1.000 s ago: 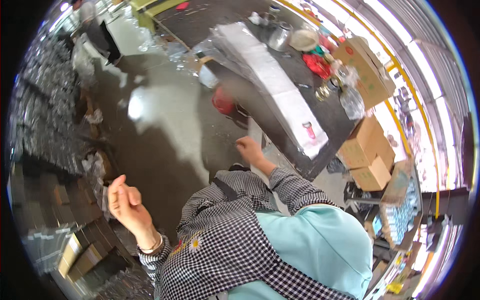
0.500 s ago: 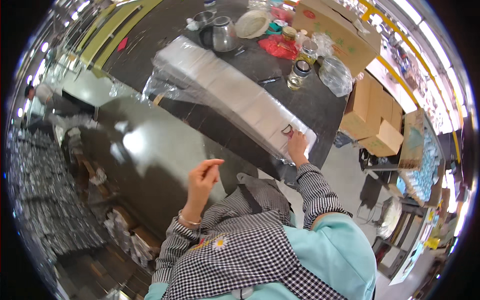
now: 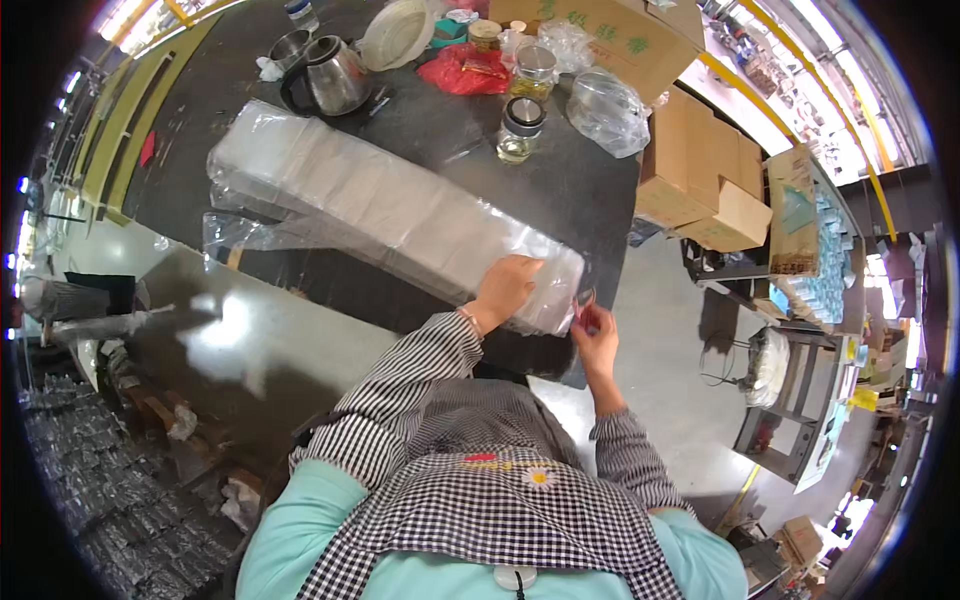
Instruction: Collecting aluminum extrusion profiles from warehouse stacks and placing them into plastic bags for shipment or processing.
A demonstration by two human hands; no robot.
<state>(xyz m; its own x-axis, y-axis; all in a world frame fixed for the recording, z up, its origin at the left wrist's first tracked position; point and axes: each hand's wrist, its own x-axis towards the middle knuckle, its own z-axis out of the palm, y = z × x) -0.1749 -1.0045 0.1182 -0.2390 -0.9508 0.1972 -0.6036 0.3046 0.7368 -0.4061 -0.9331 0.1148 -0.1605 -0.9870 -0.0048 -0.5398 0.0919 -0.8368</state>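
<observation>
Head view: plastic bundle (image 3: 390,200) slants lengthwise toward lower right.

Resting the left hand (image 3: 506,290) on the right end of the plastic stack (image 3: 390,205), fingers toward its edge; curling the right hand (image 3: 598,340) closed just beside that end, both forearms extended.

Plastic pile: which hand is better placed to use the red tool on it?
Likely right: the right hand holds the red tool at the right end of the plastic pile; the left hand lies on top.
</observation>
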